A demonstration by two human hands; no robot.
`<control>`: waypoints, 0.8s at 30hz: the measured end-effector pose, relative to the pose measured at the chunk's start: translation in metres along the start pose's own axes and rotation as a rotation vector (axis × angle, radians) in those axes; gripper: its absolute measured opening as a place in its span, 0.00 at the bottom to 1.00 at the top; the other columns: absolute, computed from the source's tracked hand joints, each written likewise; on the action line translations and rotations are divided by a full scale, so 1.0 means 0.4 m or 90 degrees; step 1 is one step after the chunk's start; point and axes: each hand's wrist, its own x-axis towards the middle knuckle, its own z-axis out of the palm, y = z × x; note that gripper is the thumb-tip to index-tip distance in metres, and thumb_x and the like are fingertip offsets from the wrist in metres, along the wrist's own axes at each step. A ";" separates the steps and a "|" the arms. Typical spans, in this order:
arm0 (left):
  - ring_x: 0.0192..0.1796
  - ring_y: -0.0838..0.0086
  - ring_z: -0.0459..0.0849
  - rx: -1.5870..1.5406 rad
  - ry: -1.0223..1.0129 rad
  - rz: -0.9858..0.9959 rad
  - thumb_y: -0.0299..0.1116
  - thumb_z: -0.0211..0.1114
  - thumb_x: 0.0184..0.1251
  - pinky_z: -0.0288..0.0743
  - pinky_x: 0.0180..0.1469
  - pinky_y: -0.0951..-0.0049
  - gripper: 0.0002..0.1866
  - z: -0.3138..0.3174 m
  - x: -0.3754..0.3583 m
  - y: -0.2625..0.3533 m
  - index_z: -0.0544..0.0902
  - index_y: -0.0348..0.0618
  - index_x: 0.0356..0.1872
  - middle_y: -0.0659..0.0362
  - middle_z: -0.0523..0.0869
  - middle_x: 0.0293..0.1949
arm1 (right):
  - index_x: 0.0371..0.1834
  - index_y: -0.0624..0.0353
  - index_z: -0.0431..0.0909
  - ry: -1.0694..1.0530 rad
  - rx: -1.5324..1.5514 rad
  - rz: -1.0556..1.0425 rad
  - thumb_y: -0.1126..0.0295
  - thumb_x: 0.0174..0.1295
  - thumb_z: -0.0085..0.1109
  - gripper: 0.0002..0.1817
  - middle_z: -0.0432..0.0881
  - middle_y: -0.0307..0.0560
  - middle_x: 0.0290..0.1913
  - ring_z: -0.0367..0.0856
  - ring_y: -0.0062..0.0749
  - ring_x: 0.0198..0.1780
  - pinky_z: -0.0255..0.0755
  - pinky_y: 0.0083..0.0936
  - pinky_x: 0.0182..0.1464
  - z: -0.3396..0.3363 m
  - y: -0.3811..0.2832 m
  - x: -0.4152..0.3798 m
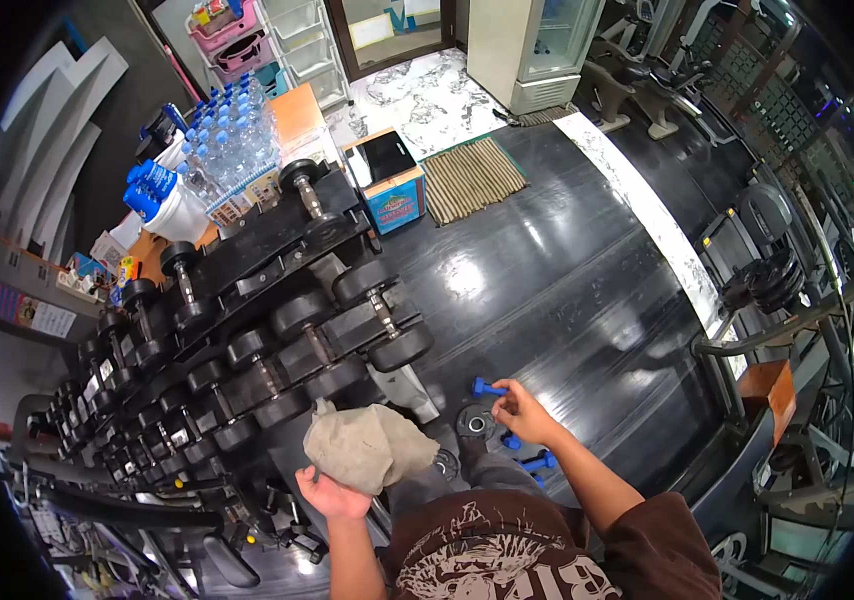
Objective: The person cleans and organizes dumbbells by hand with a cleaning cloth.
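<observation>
Landmark: dumbbell rack [247, 320], loaded with black dumbbells on several tiers, a large pair [382, 315] at its near end.

Left hand [332, 495] just in front of the rack's near end, fingers closed on a crumpled grey-tan cloth [365, 445]; cloth bunched, hanging loose above the rack's lower corner.

Right hand [525, 412] to the right of the rack, low over the floor [567, 280], fingers narrow and pinched at a small blue dumbbell [487, 386]; whether it is truly gripped or only touched I cannot tell, the view being small and warped here.

A black weight plate [475, 420] lies just beside that hand, on the rack side; more blue dumbbells [537, 462] on the floor, below the hand.

Risks, as judged: floor is glossy, so a foot could slide; loose blue dumbbells underfoot could roll or trip; a weak pinch could drop the dumbbell onto the plate or toes; trailing cloth could snag on rack ends.
</observation>
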 end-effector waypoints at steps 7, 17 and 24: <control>0.72 0.53 0.67 -0.042 0.072 0.027 0.58 0.48 0.70 0.59 0.73 0.47 0.36 0.014 -0.151 -0.063 0.67 0.45 0.71 0.53 0.69 0.71 | 0.62 0.55 0.63 -0.070 0.008 0.035 0.75 0.66 0.60 0.23 0.77 0.38 0.37 0.76 0.21 0.40 0.71 0.22 0.45 -0.014 0.071 -0.093; 0.72 0.54 0.68 -0.009 0.119 0.105 0.50 0.40 0.75 0.60 0.73 0.47 0.29 -0.024 -0.253 -0.013 0.70 0.46 0.69 0.53 0.72 0.70 | 0.57 0.59 0.68 -0.055 0.104 0.014 0.73 0.67 0.60 0.18 0.77 0.38 0.37 0.77 0.20 0.39 0.73 0.21 0.44 0.004 0.128 -0.129; 0.71 0.56 0.69 -0.029 0.115 0.124 0.50 0.39 0.77 0.62 0.72 0.49 0.29 -0.092 -0.306 -0.021 0.69 0.45 0.70 0.53 0.71 0.70 | 0.52 0.59 0.73 -0.032 0.057 0.047 0.67 0.65 0.66 0.17 0.79 0.39 0.37 0.77 0.20 0.38 0.73 0.21 0.42 0.051 0.178 -0.217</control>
